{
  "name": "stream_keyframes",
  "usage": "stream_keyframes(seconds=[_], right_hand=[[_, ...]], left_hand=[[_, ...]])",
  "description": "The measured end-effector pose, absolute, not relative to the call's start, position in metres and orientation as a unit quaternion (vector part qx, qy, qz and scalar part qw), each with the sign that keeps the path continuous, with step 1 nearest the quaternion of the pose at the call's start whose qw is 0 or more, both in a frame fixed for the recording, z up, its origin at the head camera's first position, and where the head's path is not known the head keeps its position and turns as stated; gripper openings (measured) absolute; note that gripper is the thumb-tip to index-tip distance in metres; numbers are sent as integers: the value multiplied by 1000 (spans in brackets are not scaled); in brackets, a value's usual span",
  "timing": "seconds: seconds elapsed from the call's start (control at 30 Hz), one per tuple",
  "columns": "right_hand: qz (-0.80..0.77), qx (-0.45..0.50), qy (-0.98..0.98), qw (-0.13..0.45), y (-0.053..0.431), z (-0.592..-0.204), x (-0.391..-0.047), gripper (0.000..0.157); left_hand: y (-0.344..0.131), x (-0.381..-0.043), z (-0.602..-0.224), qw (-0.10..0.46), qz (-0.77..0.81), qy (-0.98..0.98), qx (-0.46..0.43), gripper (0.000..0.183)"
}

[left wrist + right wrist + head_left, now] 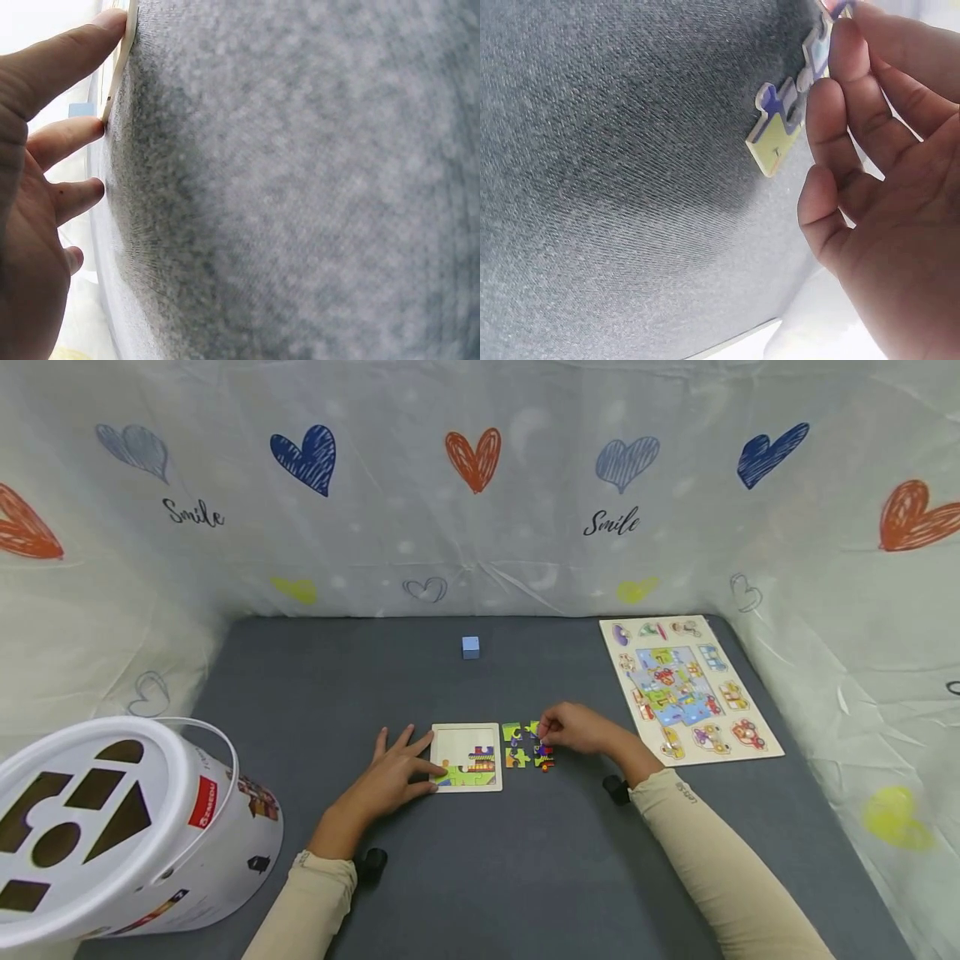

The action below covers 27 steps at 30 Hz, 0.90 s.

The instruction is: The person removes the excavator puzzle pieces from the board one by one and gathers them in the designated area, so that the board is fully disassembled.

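My left hand (390, 778) lies at the left side of a small square wooden puzzle tray (461, 737), fingers spread. Its thumb and index fingertip touch the tray's edge in the left wrist view. Joined pieces, green with a red and purple picture, fill the tray's lower part and right side; its upper left is bare wood. Just right of the tray, several loose jigsaw pieces (516, 758) lie close together. Above them my right hand (581, 729) pinches a puzzle piece (841, 9), mostly hidden by the fingertips. Below those fingers, a yellow and purple piece (774, 142) shows in the right wrist view.
A large picture puzzle board (731, 727) lies at the right. Behind the tray sits a small blue cube (470, 648). A white bucket (240, 860) with a shape-sorter lid and a handle stands at the left front. A heart-printed sheet (540, 552) walls the grey table's back and sides.
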State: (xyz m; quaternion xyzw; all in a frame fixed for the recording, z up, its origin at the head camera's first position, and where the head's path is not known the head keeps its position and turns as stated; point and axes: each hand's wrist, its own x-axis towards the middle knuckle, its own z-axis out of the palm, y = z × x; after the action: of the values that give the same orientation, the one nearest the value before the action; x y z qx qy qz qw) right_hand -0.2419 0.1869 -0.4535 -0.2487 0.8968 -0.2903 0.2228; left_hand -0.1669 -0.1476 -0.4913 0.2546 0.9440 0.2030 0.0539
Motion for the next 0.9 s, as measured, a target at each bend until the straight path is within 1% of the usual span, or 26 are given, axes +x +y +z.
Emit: stream_keyframes(seconds=[0.33, 0.47, 0.67, 0.8, 0.9], right_hand=[[-286, -249, 902, 205, 180, -451, -240, 10], [-274, -260, 907, 188, 162, -449, -237, 13], [-223, -294, 918, 144, 128, -453, -228, 13], [-173, -322, 922, 126, 112, -459, -221, 19], [-146, -325, 927, 113, 106, -465, -219, 23]], left_hand=[[-150, -167, -492, 50, 211, 940, 262, 32], [-149, -167, -491, 52, 207, 940, 266, 32], [-146, -167, -490, 63, 203, 943, 257, 32], [-147, -167, -491, 60, 203, 943, 257, 32], [-147, -167, -491, 54, 204, 943, 258, 31]])
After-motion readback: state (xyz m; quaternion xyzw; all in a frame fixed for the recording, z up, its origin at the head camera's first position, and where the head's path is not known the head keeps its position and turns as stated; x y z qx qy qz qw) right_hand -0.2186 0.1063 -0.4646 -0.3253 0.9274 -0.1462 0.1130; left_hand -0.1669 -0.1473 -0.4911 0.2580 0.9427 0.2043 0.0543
